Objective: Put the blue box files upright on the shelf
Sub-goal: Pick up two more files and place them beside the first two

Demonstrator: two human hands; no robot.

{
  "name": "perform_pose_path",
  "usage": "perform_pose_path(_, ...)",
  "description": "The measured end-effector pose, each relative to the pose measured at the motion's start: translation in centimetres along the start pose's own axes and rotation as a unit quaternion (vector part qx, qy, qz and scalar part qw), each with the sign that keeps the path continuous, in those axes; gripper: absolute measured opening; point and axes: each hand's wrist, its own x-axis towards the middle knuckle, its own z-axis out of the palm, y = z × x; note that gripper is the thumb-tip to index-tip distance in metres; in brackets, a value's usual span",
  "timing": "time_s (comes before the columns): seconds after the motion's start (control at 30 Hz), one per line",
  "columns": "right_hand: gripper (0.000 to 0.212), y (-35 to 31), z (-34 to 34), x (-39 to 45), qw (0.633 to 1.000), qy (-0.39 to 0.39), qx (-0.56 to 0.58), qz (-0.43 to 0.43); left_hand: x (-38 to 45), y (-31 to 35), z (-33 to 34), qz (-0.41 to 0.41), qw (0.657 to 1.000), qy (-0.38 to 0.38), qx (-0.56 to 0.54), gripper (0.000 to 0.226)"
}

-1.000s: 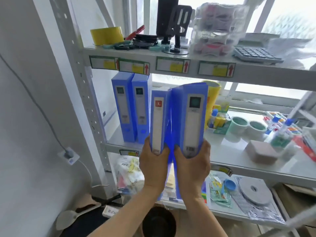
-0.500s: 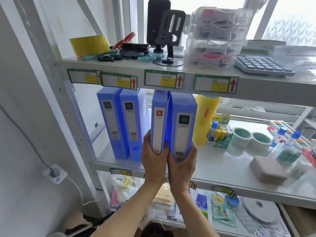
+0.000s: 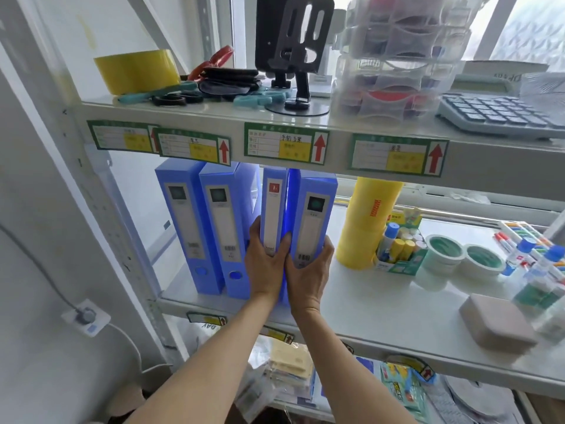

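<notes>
Blue box files stand upright on the middle shelf [image 3: 382, 304], two of them held.
Left hand [image 3: 265, 264] clasps the narrow file [image 3: 274, 209]; right hand [image 3: 308, 272] clasps the wider file [image 3: 315, 215] touching it. Two more files [image 3: 208, 228] stand just left, a yellow roll [image 3: 365, 221] to the right.
</notes>
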Motion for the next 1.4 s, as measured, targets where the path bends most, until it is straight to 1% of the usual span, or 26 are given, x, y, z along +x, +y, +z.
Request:
perform_pose_path(0.13,0.069,1.4,-0.8,-0.4,0.999,-0.032,-0.013,-0.004,-0.9,-0.9,-0.3,-0.010,1.000,-0.024,0.015,0.056)
perform_pose_path(0.23,0.073,2.2,-1.6,-0.6,0.997,-0.058,-0.044,-0.020,-2.5,-1.3,-1.0,-0.025,0.999,-0.041,0.018,0.066)
perform_pose_path(0.3,0.079,2.5,-2.0,-1.1,0.994,-0.085,-0.065,-0.016,-4.0,-1.7,-1.5,-0.057,0.995,-0.049,0.060,0.074)
perform_pose_path(0.37,0.084,2.9,-2.3,-1.4,0.990,-0.113,-0.079,0.014,-5.5,-2.2,-1.8,-0.091,0.987,-0.058,0.118,0.074)
perform_pose_path(0.43,0.088,3.3,-2.6,-1.6,0.984,-0.144,-0.081,0.063,-6.2,-2.7,-1.7,-0.123,0.976,-0.068,0.168,0.071)
perform_pose_path(0.5,0.086,3.7,-2.9,-1.8,0.976,-0.175,-0.080,0.101,-6.0,-2.8,-1.5,-0.153,0.965,-0.074,0.200,0.065)
perform_pose_path(0.57,0.080,4.1,-3.2,-1.9,0.967,-0.199,-0.098,0.124,-5.3,-2.8,-1.3,-0.171,0.960,-0.082,0.204,0.058)
perform_pose_path(0.67,0.074,4.6,-3.4,-2.2,0.960,-0.216,-0.119,0.132,-4.4,-3.0,-0.9,-0.169,0.964,-0.100,0.182,0.052)
perform_pose_path(0.8,0.075,4.6,-3.5,-2.6,0.959,-0.218,-0.128,0.124,-3.9,-3.4,-0.8,-0.174,0.966,-0.094,0.167,0.048)
perform_pose_path(1.03,0.075,4.8,-3.5,-2.4,0.955,-0.241,-0.128,0.119,-3.8,-4.2,-1.2,-0.156,0.971,-0.099,0.153,0.047)
perform_pose_path(1.13,0.075,4.5,-3.5,-2.5,0.954,-0.243,-0.128,0.122,-3.7,-3.8,-1.5,-0.162,0.967,-0.122,0.155,0.052)
perform_pose_path(1.23,0.084,4.2,-3.7,-2.7,0.953,-0.245,-0.122,0.128,-4.4,-3.1,-2.2,-0.171,0.958,-0.157,0.169,0.062)
perform_pose_path(1.3,0.090,4.2,-4.0,-3.1,0.953,-0.224,-0.145,0.141,-5.7,-2.6,-3.6,-0.152,0.955,-0.174,0.188,0.062)
perform_pose_path(1.33,0.088,4.1,-4.2,-3.5,0.956,-0.201,-0.158,0.144,-6.4,-2.6,-4.6,-0.124,0.957,-0.168,0.203,0.057)
perform_pose_path(1.37,0.081,4.1,-4.5,-4.2,0.961,-0.168,-0.170,0.139,-6.9,-2.6,-5.8,-0.086,0.962,-0.142,0.219,0.046)
perform_pose_path(1.4,0.070,3.9,-4.6,-4.9,0.967,-0.130,-0.181,0.123,-7.1,-2.6,-7.2,-0.050,0.967,-0.100,0.229,0.033)
